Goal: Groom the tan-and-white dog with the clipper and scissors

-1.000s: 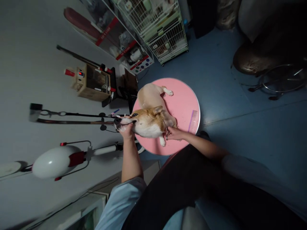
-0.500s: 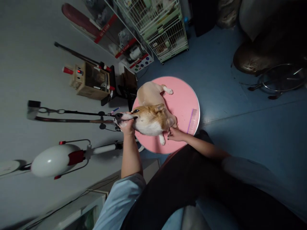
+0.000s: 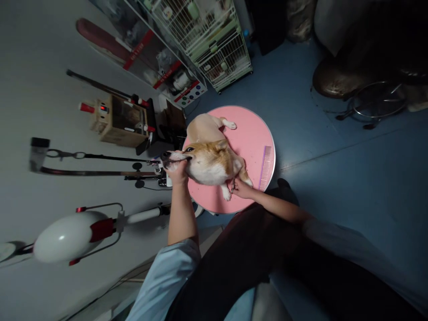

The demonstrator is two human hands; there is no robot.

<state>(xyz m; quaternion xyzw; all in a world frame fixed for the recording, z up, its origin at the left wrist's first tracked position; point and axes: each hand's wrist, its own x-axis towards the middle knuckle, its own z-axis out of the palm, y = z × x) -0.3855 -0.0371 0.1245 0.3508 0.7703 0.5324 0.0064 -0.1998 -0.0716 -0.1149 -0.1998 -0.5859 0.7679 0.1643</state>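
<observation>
A tan and white dog (image 3: 210,162) lies on a round pink grooming table (image 3: 252,129), its head tipped so the muzzle points left. My left hand (image 3: 179,171) is closed round the dog's lower jaw and muzzle. By the dog's chest and front leg, my right hand (image 3: 242,188) grips scissors (image 3: 233,186); only a metal handle loop shows clearly, and the blades are hidden. A comb (image 3: 265,167) with a purple spine rests near the table's right edge, a little beyond my right hand.
A grooming arm (image 3: 100,173) with a black strap reaches in from the left. Below it hangs a white and red dryer (image 3: 68,236). Wire cages (image 3: 220,49) stand at the back, beside a shelf of supplies (image 3: 163,67). A wheeled stool (image 3: 377,104) is at right.
The whole view has shifted slightly, moving the scene left. The dog's front paw now shows beside my right hand. Both hands keep their holds.
</observation>
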